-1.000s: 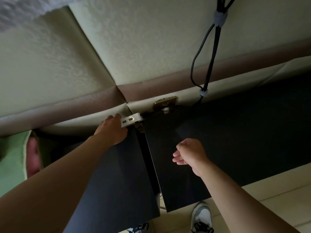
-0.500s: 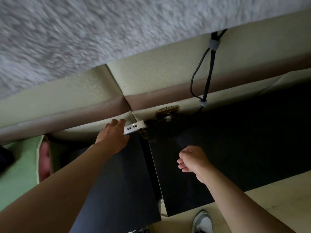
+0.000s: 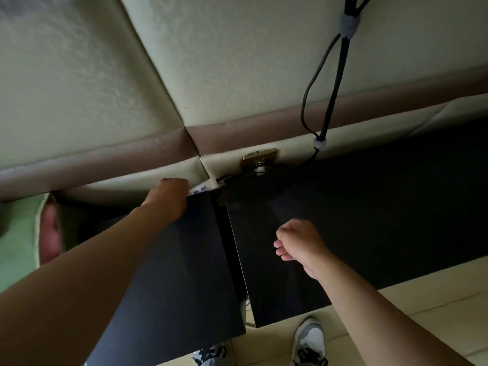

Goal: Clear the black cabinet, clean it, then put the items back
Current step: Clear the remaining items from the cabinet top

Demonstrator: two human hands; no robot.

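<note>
The black cabinet (image 3: pixel 184 260) stands against the padded wall, its bare dark top seen from above. A second black surface (image 3: pixel 356 220) lies to its right across a narrow gap. At the cabinet's back corner sits a small white power strip (image 3: pixel 202 188) with ports on its face. My left hand (image 3: pixel 167 200) reaches to that corner and its fingers curl round the strip's left end, hiding part of it. My right hand (image 3: pixel 301 245) hovers over the right surface in a loose fist and holds nothing.
Black cables (image 3: pixel 327 101), bound with grey ties, hang down the cream padded wall (image 3: pixel 237 62) to a brass socket plate (image 3: pixel 260 157). A green pillow (image 3: pixel 18 233) lies at the left. Cream floor tiles (image 3: pixel 435 299) and my two sneakers (image 3: pixel 309 342) show below.
The view tilted, so the white fluffy fabric left the top of the picture. My left hand closed further over the power strip, which now shows less. My right hand stayed over the right surface.
</note>
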